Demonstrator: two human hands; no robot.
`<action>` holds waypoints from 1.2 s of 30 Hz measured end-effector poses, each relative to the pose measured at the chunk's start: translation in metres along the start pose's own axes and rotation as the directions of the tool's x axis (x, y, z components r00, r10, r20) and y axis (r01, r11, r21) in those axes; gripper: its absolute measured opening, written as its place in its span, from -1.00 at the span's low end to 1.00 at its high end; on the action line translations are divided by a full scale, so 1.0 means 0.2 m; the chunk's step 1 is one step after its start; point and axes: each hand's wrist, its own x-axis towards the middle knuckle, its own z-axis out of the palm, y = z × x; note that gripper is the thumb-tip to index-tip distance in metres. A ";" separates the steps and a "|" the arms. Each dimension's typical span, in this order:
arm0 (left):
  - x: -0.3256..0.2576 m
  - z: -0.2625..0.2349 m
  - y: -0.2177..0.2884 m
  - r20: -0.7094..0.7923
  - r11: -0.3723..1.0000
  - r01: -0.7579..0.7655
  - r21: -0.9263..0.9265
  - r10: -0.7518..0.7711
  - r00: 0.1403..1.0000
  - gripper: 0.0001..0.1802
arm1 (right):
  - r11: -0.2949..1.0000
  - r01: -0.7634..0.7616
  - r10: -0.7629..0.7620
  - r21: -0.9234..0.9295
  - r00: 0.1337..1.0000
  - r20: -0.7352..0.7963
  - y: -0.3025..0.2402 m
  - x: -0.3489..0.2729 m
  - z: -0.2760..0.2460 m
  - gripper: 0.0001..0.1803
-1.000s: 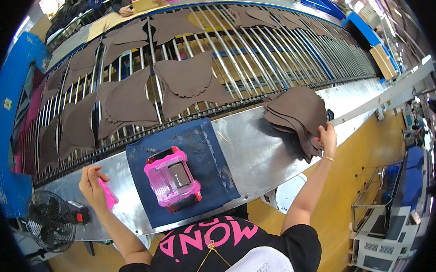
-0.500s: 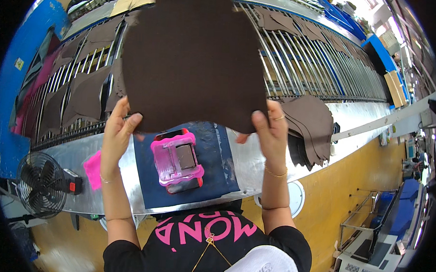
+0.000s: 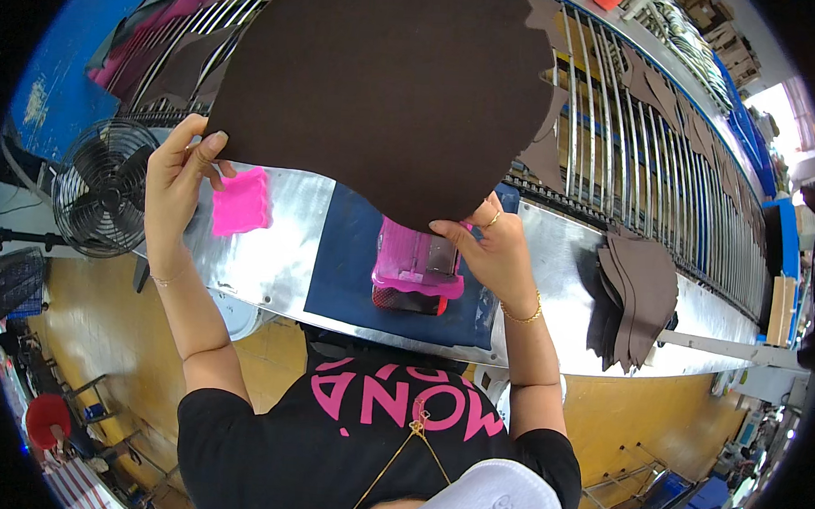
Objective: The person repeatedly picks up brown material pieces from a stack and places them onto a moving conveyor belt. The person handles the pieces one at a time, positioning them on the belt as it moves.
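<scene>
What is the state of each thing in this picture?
Brown sheet: spread open, held up.
Left hand: pinching the brown sheet's corner.
Right hand: pinching its lower edge.
Blue mat: flat on the table.
Pink case: on the mat, partly hidden.
Pink piece: lying on the table.
Brown pile: stacked, edges fanned.
Fan: cannot tell if running.

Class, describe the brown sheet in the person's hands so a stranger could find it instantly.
Find the long metal-rod conveyor. Before it, the left hand and right hand pinch the near edge of a broad, dark brown sheet. Unlike the brown pieces lying on the rods or the stack at right, it is held up.
</scene>
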 end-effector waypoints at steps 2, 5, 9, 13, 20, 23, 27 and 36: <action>-0.03 -0.02 0.01 0.012 0.997 0.060 0.047 -0.061 0.998 -0.85 | 0.999 0.030 -0.029 -0.023 0.999 0.029 0.00 0.00 0.02 -0.84; -0.07 -0.01 0.01 0.068 0.990 0.105 0.099 -0.112 0.991 -0.89 | 0.983 0.105 -0.098 -0.148 0.994 0.050 0.02 -0.02 0.00 -0.89; -0.10 0.01 -0.11 0.198 0.978 0.069 0.197 -0.108 0.974 -0.93 | 0.939 0.194 -0.196 -0.284 0.980 0.024 0.01 -0.09 -0.08 -0.90; -0.10 0.26 -0.03 0.308 0.956 0.269 0.120 -0.293 0.905 -0.91 | 0.955 0.010 -0.022 -0.296 0.999 -0.039 0.10 -0.29 -0.19 -0.74; -0.01 0.67 -0.02 0.611 0.909 -0.365 0.202 0.174 0.772 -0.89 | 0.904 -0.427 0.403 -0.024 0.870 -0.285 0.32 -0.76 -0.37 -0.82; 0.01 0.82 0.02 0.711 0.855 -0.500 0.141 0.264 0.652 -0.88 | 0.896 -0.441 0.421 0.050 0.811 -0.405 0.29 -0.89 -0.52 -0.81; 0.00 1.06 0.10 0.851 0.777 -0.616 0.129 0.233 0.472 -0.88 | 0.851 -0.505 0.495 0.146 0.674 -0.548 0.16 -1.08 -0.83 -0.82; 0.40 1.51 0.49 0.680 0.855 -0.410 -0.318 0.507 0.530 -0.35 | 0.818 -0.546 0.290 -0.182 0.663 -0.690 -0.10 -0.96 -1.14 -0.78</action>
